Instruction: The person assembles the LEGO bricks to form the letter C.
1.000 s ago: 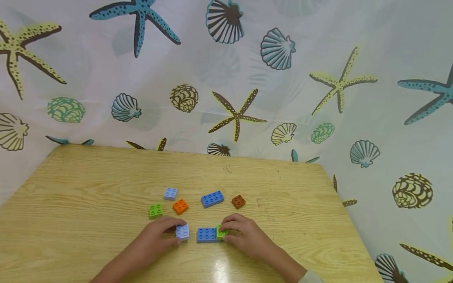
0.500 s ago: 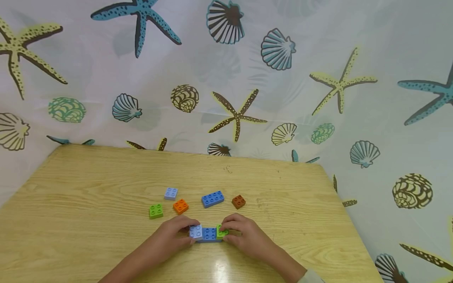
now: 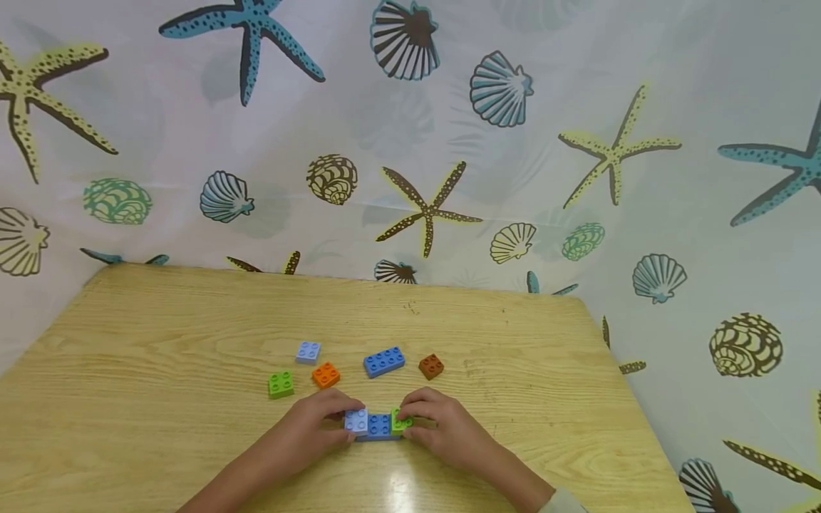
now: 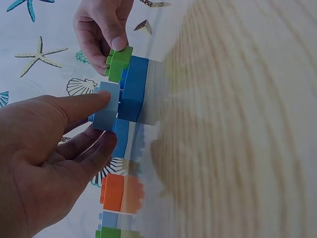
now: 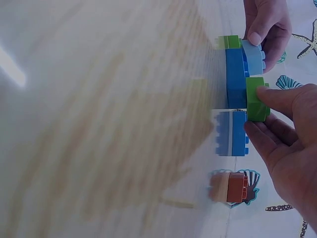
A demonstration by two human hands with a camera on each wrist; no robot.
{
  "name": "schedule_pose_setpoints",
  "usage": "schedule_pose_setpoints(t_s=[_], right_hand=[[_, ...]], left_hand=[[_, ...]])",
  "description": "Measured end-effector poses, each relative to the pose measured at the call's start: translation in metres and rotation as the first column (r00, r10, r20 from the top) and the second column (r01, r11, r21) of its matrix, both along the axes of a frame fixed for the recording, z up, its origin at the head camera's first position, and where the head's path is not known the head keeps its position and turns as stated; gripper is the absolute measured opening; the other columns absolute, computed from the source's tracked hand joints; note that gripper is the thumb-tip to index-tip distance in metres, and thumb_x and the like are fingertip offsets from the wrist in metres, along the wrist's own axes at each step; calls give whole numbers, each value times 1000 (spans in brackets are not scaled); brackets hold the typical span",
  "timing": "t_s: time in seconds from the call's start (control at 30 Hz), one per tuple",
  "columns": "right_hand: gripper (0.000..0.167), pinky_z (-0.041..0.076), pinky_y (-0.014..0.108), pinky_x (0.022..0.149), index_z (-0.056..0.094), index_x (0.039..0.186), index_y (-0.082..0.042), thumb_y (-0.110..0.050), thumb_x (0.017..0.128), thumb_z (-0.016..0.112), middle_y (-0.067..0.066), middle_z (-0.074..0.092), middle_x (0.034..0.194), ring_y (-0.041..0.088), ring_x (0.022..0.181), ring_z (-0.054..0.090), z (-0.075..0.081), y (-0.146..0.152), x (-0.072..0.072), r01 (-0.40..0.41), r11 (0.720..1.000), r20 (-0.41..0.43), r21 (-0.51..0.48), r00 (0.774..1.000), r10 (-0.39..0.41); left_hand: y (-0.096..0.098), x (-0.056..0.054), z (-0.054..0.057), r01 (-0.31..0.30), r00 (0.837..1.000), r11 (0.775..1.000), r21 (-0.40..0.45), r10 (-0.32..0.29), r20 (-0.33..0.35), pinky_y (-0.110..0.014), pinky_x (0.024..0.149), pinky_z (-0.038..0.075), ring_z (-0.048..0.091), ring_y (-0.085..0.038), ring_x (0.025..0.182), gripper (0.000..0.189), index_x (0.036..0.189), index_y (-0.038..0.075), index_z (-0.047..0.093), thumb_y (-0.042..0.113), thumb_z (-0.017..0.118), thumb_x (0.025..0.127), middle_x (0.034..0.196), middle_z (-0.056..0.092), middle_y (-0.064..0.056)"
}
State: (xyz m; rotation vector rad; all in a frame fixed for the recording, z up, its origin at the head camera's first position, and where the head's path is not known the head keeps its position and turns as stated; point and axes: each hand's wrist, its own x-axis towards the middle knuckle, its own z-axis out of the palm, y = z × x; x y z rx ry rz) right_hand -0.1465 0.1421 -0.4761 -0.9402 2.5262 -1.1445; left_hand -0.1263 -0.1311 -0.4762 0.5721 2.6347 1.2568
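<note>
A blue eight-stud toy brick (image 3: 379, 425) lies on the table in front of the person. The left hand (image 3: 318, 422) pinches a light blue four-stud brick (image 3: 355, 422) between thumb and fingers at the blue brick's left end. In the right wrist view that light blue brick (image 5: 253, 57) looks slightly tilted on top; whether it is pressed fully down I cannot tell. On the right end sits a lime green brick (image 3: 400, 422), its sides pinched by the right hand (image 3: 445, 425). Blue studs show between the two small bricks.
Behind the hands lie loose bricks: a green one (image 3: 281, 385), an orange one (image 3: 326, 375), a light blue one (image 3: 308, 352), a long blue one (image 3: 384, 362) and a brown one (image 3: 432, 366). A shell-patterned cloth (image 3: 449, 142) hangs behind the wooden table (image 3: 192, 320).
The left hand has moved right, bringing the light blue brick from beside the long blue brick onto its left end. The right hand has stayed on the green brick.
</note>
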Motion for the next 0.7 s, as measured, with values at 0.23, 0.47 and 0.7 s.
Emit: schedule_pose_setpoints(t_s=[0.23, 0.47, 0.7], right_hand=[[19, 56, 32, 95, 74, 113, -13, -9, 94, 71, -2, 63, 123, 12, 113, 61, -1, 1, -1, -10, 1000, -20, -7, 1000, 10], [19, 56, 31, 96, 74, 113, -13, -10, 94, 71, -3, 63, 123, 11, 114, 60, -1, 0, -2, -5, 1000, -18, -1, 1000, 5], [18, 55, 29, 96, 75, 112, -14, -10, 95, 71, -2, 63, 123, 13, 114, 61, -1, 0, -2, -3, 1000, -19, 8, 1000, 3]], left_hand=[[1, -1, 1, 21, 1000, 1000, -9, -21, -8, -35, 91, 55, 61, -15, 108, 34, 123, 13, 72, 20, 78, 90, 117, 66, 4], [3, -2, -1, 13, 1000, 1000, -22, -13, -17, -35, 91, 56, 61, -16, 108, 34, 123, 11, 72, 21, 76, 91, 117, 66, 3], [5, -2, -2, -7, 1000, 1000, -9, 7, -6, -36, 91, 56, 63, -17, 107, 35, 122, 9, 72, 19, 78, 89, 115, 68, 2]])
